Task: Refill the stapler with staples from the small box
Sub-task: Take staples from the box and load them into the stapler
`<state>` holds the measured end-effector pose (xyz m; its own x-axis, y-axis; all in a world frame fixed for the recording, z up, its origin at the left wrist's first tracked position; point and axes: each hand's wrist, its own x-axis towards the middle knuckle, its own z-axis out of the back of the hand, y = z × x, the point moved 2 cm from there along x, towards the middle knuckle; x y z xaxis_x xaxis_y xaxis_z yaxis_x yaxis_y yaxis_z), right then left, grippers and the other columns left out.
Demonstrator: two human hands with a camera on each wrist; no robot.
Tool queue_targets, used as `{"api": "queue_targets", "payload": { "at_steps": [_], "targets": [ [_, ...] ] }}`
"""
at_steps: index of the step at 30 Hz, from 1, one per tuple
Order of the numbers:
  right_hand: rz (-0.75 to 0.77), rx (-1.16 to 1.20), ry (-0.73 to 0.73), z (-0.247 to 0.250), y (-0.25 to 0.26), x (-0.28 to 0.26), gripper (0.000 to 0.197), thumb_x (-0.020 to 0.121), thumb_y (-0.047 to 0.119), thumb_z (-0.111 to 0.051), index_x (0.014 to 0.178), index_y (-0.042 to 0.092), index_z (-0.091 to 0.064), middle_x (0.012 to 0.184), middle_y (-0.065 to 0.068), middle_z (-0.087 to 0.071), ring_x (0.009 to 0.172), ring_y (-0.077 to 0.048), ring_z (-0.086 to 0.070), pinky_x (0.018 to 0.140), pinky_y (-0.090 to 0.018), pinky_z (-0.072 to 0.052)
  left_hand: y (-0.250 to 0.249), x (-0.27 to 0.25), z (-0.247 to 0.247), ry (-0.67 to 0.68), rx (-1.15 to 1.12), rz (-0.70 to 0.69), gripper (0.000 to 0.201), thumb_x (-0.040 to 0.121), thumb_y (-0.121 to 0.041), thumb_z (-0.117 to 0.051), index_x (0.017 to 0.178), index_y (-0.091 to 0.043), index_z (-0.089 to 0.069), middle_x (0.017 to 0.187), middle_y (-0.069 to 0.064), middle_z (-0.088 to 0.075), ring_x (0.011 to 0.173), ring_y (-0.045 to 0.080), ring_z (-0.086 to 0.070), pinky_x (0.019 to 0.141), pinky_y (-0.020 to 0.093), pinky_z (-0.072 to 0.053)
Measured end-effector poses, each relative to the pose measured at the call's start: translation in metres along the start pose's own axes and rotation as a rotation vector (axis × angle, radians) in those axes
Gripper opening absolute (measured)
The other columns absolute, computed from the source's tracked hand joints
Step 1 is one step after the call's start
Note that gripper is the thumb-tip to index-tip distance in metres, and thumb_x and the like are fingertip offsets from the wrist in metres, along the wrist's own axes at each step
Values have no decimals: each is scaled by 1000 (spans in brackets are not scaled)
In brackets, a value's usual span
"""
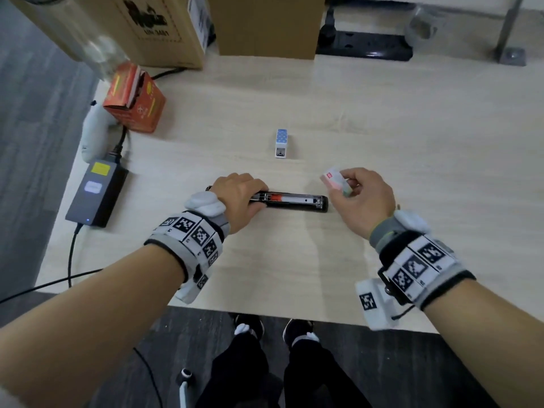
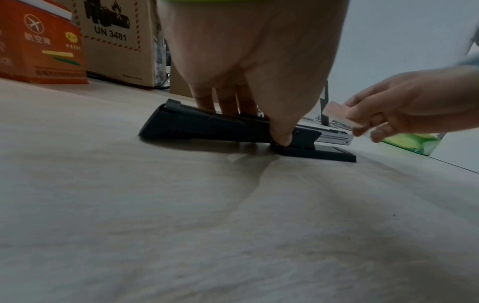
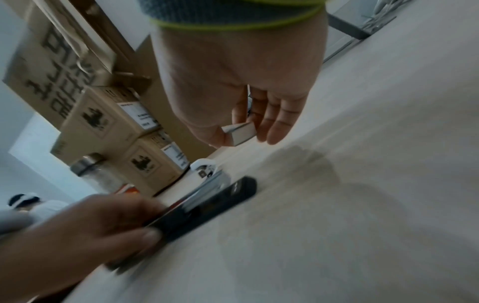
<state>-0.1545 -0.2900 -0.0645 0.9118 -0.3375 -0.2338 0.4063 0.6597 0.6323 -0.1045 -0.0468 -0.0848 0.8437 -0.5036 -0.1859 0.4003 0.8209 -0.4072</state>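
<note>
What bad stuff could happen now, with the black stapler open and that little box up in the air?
1. The small pink-and-white staple box is only pinched by the right hand above the pale wooden table; if it tips, staples might spill.
2. The long black stapler lies open with its metal channel bare, held at one end by the left hand. It could snap shut or slide, nipping fingers.

A black stapler (image 1: 290,202) is laid lengthwise on the table, its top swung back flat (away from the base) and its metal staple channel exposed, with an orange pusher seen inside. A small box (image 1: 336,181), pale with a red label, is held tilted just above the stapler's front end, not touching it.
</note>
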Motion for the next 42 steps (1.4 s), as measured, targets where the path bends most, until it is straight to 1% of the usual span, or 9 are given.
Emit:
{"api": "queue_targets", "payload": {
  "at_steps": [3,8,11,15,18,20,26,36,42],
  "targets": [
    [76,38,12,-7,-9,-27,24,79,34,-70,102,30,-63,99,3,-59,83,-11,-57,69,-19,-40,0,3,-2,-13,-11,4,27,83,-35,-62,108,-27,-60,99,1,-65,90,27,-57,79,37,-42],
    [231,31,114,-28,-14,-50,36,76,17,-70,110,23,-64,102,0,-56,83,-2,-47,72,0,-32,1,-6,-2,-151,-75,-9,47,77,-41,-68,119,-23,-56,110,4,-62,98,29,-55,86,40,-45],
    [304,8,143,-36,-6,-54,42,76,18,-70,116,20,-60,107,0,-58,92,-10,-53,77,-13,-36,-19,-24,4,-308,-275,-4,34,81,-32,-65,112,-18,-59,100,3,-64,89,22,-57,81,35,-49],
    [364,42,104,-39,3,-60,43,74,18,-72,115,21,-59,103,4,-60,95,-13,-56,78,-22,-42,-40,-40,-8,-91,-709,302,19,80,-28,-70,92,-21,-57,73,-5,-65,62,13,-57,66,30,-51],
    [400,83,91,-41,9,-64,41,74,16,-72,114,18,-61,102,4,-61,95,-12,-56,78,-26,-47,-43,-48,-15,22,-1004,483,20,83,-25,-69,87,-11,-56,75,16,-69,63,22,-63,68,41,-55],
    [418,98,103,-43,11,-66,42,74,16,-74,113,17,-61,104,4,-61,95,-10,-55,78,-26,-48,-43,-51,-16,31,-1080,515,16,84,-20,-67,84,-7,-58,75,19,-68,64,23,-64,67,39,-57],
    [408,92,137,-53,12,-71,47,71,20,-79,114,17,-61,105,1,-62,95,-14,-57,77,-31,-51,-34,-57,-20,1,-1117,559,12,84,-15,-68,82,-3,-66,77,18,-69,60,17,-63,57,23,-54],
    [367,59,190,-64,8,-75,43,72,13,-79,111,14,-62,104,0,-62,86,-6,-50,80,-28,-48,-16,-65,-26,26,-1105,632,13,83,-13,-68,81,-1,-70,68,15,-64,54,14,-55,58,26,-50],
    [326,73,177,-66,10,-72,34,77,5,-72,109,14,-63,89,0,-68,84,-16,-62,80,-33,-52,-1,-70,-22,-11,-1080,652,15,85,-13,-65,79,0,-68,64,13,-61,54,16,-54,52,22,-49]
  ]
}}
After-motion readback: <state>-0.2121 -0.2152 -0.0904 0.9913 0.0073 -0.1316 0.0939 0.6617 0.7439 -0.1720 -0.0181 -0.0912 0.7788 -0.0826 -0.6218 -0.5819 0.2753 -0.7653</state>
